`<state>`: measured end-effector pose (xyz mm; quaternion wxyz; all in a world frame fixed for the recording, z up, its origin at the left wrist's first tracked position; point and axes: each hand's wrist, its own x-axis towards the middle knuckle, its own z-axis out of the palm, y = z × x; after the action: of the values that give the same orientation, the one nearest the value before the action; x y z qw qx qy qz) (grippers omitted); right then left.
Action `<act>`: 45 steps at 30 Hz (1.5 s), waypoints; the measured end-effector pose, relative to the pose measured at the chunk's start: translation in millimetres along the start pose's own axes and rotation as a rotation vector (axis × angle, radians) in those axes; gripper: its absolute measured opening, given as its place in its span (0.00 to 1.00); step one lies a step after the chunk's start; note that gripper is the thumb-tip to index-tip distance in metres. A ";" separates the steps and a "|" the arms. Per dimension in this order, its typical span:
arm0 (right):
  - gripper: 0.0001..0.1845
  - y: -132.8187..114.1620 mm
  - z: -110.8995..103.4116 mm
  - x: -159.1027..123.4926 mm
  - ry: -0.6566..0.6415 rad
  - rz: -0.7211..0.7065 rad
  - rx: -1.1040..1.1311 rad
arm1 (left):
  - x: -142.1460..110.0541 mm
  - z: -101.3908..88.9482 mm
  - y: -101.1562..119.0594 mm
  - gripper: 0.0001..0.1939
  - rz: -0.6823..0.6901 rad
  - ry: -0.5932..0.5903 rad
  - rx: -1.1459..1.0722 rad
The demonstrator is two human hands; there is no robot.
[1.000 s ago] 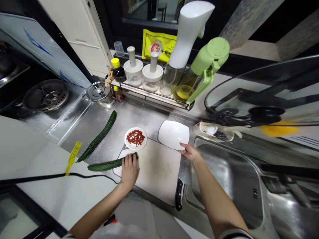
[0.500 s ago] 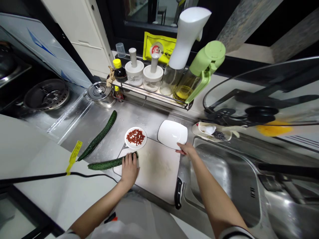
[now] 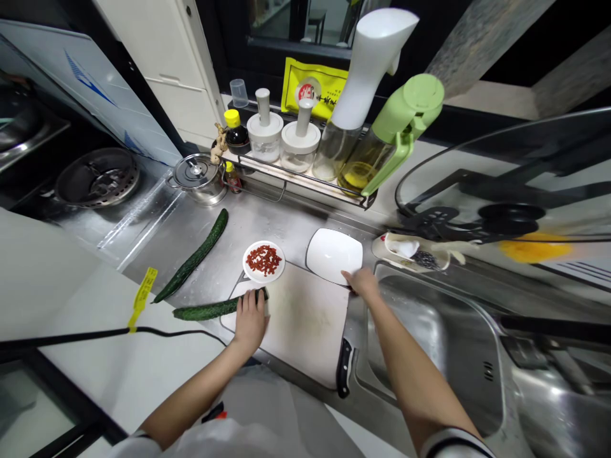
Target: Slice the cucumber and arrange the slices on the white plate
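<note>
My left hand [image 3: 251, 319] is wrapped over the thick end of a green cucumber [image 3: 205, 310], which lies across the left edge of the white cutting board [image 3: 310, 331]. A shallow white square plate [image 3: 333, 251] rests behind the board, bare inside. At its near right corner, my right hand [image 3: 363, 283] pinches the rim; the fingers underneath are mostly hidden. Between the hands, a small white round dish [image 3: 246, 270] holds dried red pieces [image 3: 264, 259] that look like berries. A second cucumber [image 3: 193, 257] lies to the left on the steel counter.
A knife with a black handle [image 3: 343, 369] lies by the board's right edge. The sink [image 3: 429, 331] is to the right. A rack [image 3: 296, 173] with jars and an oil bottle [image 3: 394, 137] stands behind. At the left are a lidded pot [image 3: 198, 177] and a black cable [image 3: 167, 332].
The whole view has shifted slightly. My right hand has turned a little at the plate's corner, with less of its fingers showing. My left hand stays on the cucumber.
</note>
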<state>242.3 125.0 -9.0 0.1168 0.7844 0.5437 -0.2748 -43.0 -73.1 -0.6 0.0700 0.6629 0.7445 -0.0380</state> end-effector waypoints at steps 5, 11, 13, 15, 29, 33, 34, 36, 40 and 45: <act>0.34 15.7 12.5 -51.5 0.083 0.067 0.006 | 5.5 1.1 -10.8 0.27 0.005 0.018 -0.048; 0.25 61.9 87.5 -159.1 0.049 -0.031 -0.002 | 11.2 10.1 -20.0 0.25 -0.062 0.033 -0.048; 0.22 70.7 110.2 -181.1 0.139 -0.082 -0.012 | 12.6 10.1 -22.1 0.24 -0.055 0.023 -0.028; 0.19 74.5 125.5 -191.2 0.233 -0.135 -0.030 | 14.2 9.1 -25.1 0.24 -0.038 0.002 -0.005; 0.17 80.5 145.4 -194.9 0.516 -0.061 0.267 | 0.5 15.4 48.8 0.27 0.286 -0.065 -0.083; 0.21 85.7 132.9 -212.2 0.467 -0.110 0.442 | -3.8 21.0 82.1 0.26 0.372 -0.064 -0.100; 0.23 84.9 129.2 -216.8 0.417 -0.128 0.480 | -3.7 21.8 85.8 0.25 0.376 -0.063 -0.099; 0.25 80.5 122.9 -224.6 0.291 -0.174 0.549 | -2.8 22.7 88.1 0.25 0.374 -0.056 -0.104; 0.25 66.1 118.8 -231.0 0.115 -0.285 0.646 | -0.8 22.6 81.5 0.27 0.386 -0.051 -0.129; 0.21 55.8 122.0 -224.9 0.026 -0.311 0.690 | -0.1 22.4 70.5 0.25 0.386 -0.068 -0.158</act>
<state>198.4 -132.5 9.9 -0.2043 0.6892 0.5329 -0.4464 28.2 -68.2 -20.2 0.1529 0.7840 0.6016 0.0121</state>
